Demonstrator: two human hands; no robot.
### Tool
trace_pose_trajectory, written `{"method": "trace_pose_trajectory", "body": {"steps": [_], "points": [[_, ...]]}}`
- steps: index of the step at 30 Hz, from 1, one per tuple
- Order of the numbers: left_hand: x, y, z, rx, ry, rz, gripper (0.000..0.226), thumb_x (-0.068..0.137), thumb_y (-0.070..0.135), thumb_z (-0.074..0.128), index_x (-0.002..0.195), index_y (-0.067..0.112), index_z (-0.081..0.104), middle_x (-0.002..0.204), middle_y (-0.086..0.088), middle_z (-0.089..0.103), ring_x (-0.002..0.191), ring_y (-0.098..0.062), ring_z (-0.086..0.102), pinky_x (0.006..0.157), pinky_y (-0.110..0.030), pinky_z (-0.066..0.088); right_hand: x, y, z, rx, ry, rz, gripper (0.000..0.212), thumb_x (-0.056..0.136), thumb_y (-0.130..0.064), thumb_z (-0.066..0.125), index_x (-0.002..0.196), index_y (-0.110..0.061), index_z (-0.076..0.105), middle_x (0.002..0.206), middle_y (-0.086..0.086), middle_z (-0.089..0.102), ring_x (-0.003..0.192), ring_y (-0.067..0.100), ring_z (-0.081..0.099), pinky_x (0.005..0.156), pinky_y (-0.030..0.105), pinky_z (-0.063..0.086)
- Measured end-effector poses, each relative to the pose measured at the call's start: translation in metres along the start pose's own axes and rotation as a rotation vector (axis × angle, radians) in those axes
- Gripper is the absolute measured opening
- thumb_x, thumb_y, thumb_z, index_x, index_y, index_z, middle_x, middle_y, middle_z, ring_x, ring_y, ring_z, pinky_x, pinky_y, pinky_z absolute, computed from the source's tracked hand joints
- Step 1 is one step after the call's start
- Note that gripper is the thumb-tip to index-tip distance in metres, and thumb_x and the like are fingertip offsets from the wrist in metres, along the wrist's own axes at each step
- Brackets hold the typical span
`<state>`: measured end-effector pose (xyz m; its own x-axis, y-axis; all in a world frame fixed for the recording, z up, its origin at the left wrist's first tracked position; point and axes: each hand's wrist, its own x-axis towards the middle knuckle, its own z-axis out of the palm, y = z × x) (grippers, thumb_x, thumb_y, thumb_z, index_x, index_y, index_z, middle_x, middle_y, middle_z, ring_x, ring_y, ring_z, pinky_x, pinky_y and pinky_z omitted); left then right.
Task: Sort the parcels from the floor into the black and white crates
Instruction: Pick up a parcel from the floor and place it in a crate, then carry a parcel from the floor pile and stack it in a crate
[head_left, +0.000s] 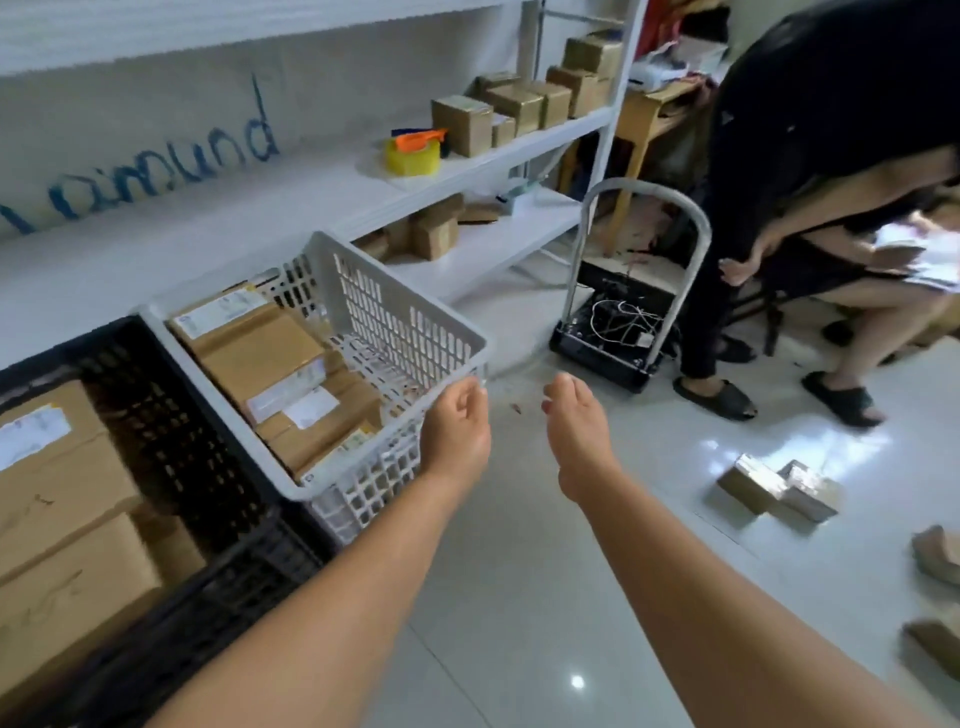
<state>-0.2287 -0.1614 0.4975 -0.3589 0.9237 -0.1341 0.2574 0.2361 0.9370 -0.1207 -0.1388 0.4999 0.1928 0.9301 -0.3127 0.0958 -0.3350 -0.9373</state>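
The white crate stands on the floor left of centre, holding several brown labelled parcels. Beside it on the left is the black crate, with large cardboard parcels inside. My left hand hangs by the white crate's near right corner, fingers loosely curled, holding nothing. My right hand is just to its right over the bare floor, relaxed and empty. Two small parcels lie on the floor at right, and more parcels show at the right edge.
White shelves behind the crates carry small boxes and a tape dispenser. A hand trolley with cables stands beyond my hands. Two people are at the right by a wooden table.
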Motion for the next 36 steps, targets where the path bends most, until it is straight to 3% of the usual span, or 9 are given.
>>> {"method": "trace_pose_trajectory", "body": {"steps": [3,7,12,15,20,25,28,31,36], "points": [[-0.02,0.016,0.063,0.006,-0.085,0.024,0.041,0.1,0.027,0.043,0.135,0.007,0.05,0.133,-0.009,0.057,0.123,-0.021,0.053,0.097,-0.024,0.039,0.007,0.009,-0.069,0.032,0.092,0.032,0.035,0.1,-0.031,0.034,0.118,-0.013,0.058,0.105,0.0,0.056,0.104,0.019,0.053,0.083,0.029,0.037],[-0.048,0.035,0.14,0.022,-0.18,0.038,0.04,0.099,0.028,0.043,0.132,0.008,0.054,0.127,-0.011,0.061,0.118,-0.023,0.056,0.097,-0.029,0.042,0.011,0.023,-0.157,0.076,0.187,0.097,0.03,0.099,-0.033,0.032,0.112,-0.019,0.055,0.093,-0.005,0.054,0.097,0.017,0.051,0.082,0.033,0.037],[-0.082,0.054,0.226,-0.032,-0.325,0.01,0.039,0.098,0.028,0.045,0.132,0.009,0.054,0.128,-0.009,0.061,0.119,-0.02,0.055,0.1,-0.031,0.041,0.012,0.04,-0.25,0.133,0.33,0.199,0.036,0.097,-0.03,0.032,0.113,-0.008,0.055,0.109,0.019,0.057,0.094,0.026,0.053,0.077,0.038,0.042],[-0.096,0.062,0.268,-0.019,-0.41,0.005,0.039,0.099,0.03,0.044,0.133,0.013,0.053,0.126,-0.007,0.061,0.118,-0.02,0.055,0.1,-0.032,0.042,0.016,0.051,-0.296,0.182,0.4,0.223,0.031,0.098,-0.025,0.033,0.104,-0.003,0.053,0.089,0.009,0.049,0.078,0.021,0.044,0.066,0.031,0.035],[-0.1,0.07,0.332,0.003,-0.535,0.01,0.038,0.099,0.032,0.041,0.13,0.014,0.054,0.117,-0.001,0.061,0.11,-0.016,0.057,0.099,-0.034,0.045,0.033,0.066,-0.351,0.25,0.514,0.274,0.031,0.099,-0.03,0.03,0.102,-0.01,0.054,0.094,0.004,0.049,0.086,0.021,0.044,0.062,0.029,0.033],[-0.076,0.076,0.392,0.028,-0.628,0.024,0.026,0.099,0.028,0.04,0.095,0.01,0.058,0.085,-0.003,0.051,0.082,-0.016,0.047,0.069,-0.029,0.039,0.071,0.077,-0.392,0.294,0.61,0.301,0.03,0.1,-0.034,0.03,0.109,-0.017,0.052,0.116,0.007,0.056,0.105,0.023,0.052,0.077,0.032,0.039],[-0.049,0.082,0.429,0.042,-0.67,0.022,0.019,0.098,0.028,0.04,0.093,0.018,0.055,0.083,-0.001,0.051,0.081,-0.016,0.047,0.072,-0.03,0.038,0.1,0.077,-0.41,0.308,0.648,0.332,0.034,0.1,-0.033,0.031,0.112,-0.011,0.054,0.122,0.015,0.056,0.118,0.029,0.052,0.088,0.036,0.043],[-0.023,0.087,0.462,0.057,-0.708,0.015,0.021,0.097,0.028,0.039,0.081,0.022,0.05,0.085,-0.001,0.048,0.082,-0.015,0.045,0.072,-0.031,0.036,0.133,0.077,-0.426,0.322,0.683,0.34,0.034,0.098,-0.03,0.031,0.105,-0.007,0.055,0.115,0.016,0.058,0.113,0.03,0.054,0.081,0.034,0.042],[0.015,0.095,0.51,0.105,-0.761,0.004,0.027,0.097,0.029,0.037,0.07,0.03,0.038,0.09,-0.001,0.046,0.086,-0.013,0.043,0.074,-0.034,0.035,0.184,0.08,-0.453,0.358,0.73,0.385,0.037,0.099,-0.035,0.03,0.115,-0.012,0.054,0.122,0.012,0.056,0.115,0.027,0.052,0.094,0.037,0.041]]}}
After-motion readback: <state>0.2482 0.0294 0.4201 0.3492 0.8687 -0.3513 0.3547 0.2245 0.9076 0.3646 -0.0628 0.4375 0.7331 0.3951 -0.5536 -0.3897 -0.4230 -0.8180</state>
